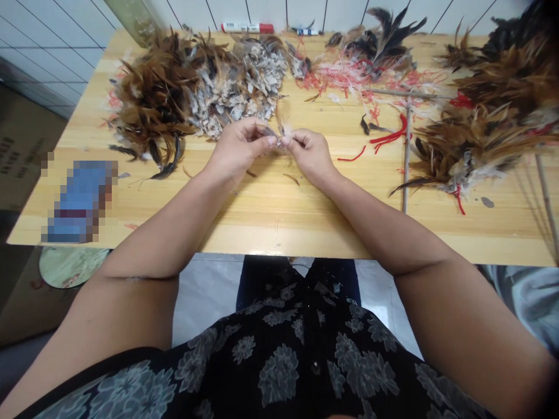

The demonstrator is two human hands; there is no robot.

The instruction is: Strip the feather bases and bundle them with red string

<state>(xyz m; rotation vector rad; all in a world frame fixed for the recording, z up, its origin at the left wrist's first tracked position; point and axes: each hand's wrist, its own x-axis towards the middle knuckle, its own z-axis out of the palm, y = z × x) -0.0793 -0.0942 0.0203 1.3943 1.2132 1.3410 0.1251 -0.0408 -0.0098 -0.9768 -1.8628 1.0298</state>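
Note:
Above the middle of the wooden table, my left hand (244, 145) and my right hand (308, 151) meet fingertip to fingertip. Both are closed in a pinch on small feathers (283, 119), brown and pale, whose tips stick up between them. The quill ends are hidden by my fingers. Just beyond my left hand lies a big heap of brown and grey feathers (157, 93). To the right of my right hand are short red strings (391, 137) and a small dark feather (369, 125).
Feather dusters (471, 142) with thin sticks (406, 157) lie at the right. Pink and white string scraps (336, 75) spread at the back, near a marker pen (247, 28). A blurred-out flat object (81, 198) rests at the left. A round stool top (72, 267) is below the table's edge.

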